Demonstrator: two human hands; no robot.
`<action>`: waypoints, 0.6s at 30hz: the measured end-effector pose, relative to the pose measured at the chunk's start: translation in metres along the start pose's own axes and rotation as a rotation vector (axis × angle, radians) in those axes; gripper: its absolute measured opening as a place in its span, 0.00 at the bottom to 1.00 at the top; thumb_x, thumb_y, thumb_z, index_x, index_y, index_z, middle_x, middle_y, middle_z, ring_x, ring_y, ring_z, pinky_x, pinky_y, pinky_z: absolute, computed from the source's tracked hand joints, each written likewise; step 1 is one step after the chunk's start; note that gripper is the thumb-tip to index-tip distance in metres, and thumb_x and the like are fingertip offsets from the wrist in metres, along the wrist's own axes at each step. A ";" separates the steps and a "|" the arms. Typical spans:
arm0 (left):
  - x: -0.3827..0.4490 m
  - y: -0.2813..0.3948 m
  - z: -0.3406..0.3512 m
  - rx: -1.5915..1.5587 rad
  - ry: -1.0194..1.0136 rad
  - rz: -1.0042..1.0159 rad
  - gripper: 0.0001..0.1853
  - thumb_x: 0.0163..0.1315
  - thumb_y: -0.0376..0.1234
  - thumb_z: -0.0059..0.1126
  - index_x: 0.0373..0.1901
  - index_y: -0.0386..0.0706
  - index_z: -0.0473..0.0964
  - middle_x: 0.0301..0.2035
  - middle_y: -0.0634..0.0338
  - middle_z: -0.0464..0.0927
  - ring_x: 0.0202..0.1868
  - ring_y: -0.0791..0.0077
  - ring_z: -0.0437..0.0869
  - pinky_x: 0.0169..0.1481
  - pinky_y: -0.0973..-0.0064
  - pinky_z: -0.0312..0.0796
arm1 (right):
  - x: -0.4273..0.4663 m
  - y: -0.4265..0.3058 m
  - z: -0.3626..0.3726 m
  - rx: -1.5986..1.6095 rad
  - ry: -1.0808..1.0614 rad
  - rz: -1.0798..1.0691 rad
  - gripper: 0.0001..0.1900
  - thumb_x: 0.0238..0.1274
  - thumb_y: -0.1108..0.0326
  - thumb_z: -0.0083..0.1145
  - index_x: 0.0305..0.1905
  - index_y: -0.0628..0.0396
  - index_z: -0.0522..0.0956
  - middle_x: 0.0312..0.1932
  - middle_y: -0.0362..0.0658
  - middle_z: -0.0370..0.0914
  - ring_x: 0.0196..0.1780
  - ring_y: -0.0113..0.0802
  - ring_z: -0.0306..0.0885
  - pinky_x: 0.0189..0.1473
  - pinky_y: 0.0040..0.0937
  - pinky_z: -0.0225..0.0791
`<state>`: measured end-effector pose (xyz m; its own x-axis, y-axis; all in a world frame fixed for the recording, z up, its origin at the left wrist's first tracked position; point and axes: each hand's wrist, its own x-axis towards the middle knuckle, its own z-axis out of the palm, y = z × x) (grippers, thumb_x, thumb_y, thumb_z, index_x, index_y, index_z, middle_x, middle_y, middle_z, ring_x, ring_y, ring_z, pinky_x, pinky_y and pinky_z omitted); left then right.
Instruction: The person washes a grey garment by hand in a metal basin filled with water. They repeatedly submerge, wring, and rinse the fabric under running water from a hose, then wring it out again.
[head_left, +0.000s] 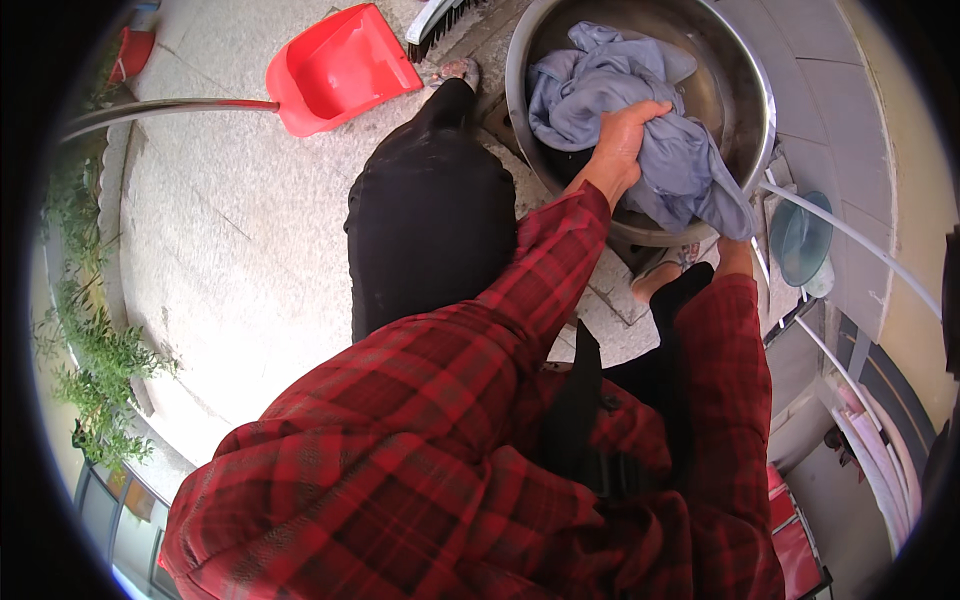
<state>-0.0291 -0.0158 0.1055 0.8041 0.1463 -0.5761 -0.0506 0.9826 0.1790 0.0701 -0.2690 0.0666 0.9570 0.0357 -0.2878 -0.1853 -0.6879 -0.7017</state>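
Note:
A wet blue-grey cloth lies bunched in a large round metal basin, part of it draped toward the near right rim. My left hand grips the cloth over the near half of the basin, thumb and fingers around a fold. At the near right rim, my right hand is mostly covered by a hanging end of the cloth; its fingers are hidden, so its hold cannot be made out. Little water can be told apart inside the basin from the metal's shine.
A red plastic dustpan with a metal handle lies on the paving at left, near a brush head. Right of the basin are a translucent green bowl and a white hose or pipe. Leafy plants line the far left.

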 end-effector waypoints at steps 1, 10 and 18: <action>0.000 0.000 -0.004 0.077 0.017 0.022 0.13 0.53 0.31 0.63 0.38 0.33 0.77 0.36 0.55 0.80 0.38 0.67 0.82 0.47 0.70 0.75 | -0.001 -0.001 -0.008 0.224 0.007 0.063 0.25 0.65 0.66 0.54 0.64 0.63 0.66 0.57 0.53 0.73 0.59 0.42 0.72 0.62 0.30 0.63; -0.001 -0.025 -0.024 0.057 -0.268 -0.166 0.44 0.61 0.67 0.35 0.64 0.39 0.61 0.59 0.53 0.68 0.61 0.63 0.69 0.66 0.64 0.61 | -0.077 -0.131 0.071 0.035 -0.314 -0.128 0.48 0.49 0.56 0.71 0.68 0.70 0.55 0.62 0.60 0.66 0.64 0.42 0.68 0.63 0.30 0.61; -0.017 -0.077 -0.114 0.039 0.209 -0.351 0.36 0.59 0.50 0.59 0.61 0.34 0.63 0.56 0.48 0.70 0.53 0.58 0.76 0.56 0.62 0.70 | -0.098 -0.045 0.089 -0.546 -0.498 0.120 0.54 0.39 0.60 0.69 0.70 0.68 0.48 0.61 0.65 0.66 0.66 0.52 0.65 0.65 0.34 0.59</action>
<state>-0.1066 -0.0812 0.0111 0.6309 -0.1733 -0.7562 0.2312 0.9724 -0.0300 -0.0353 -0.1770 0.0686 0.6991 0.1721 -0.6940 -0.0216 -0.9651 -0.2610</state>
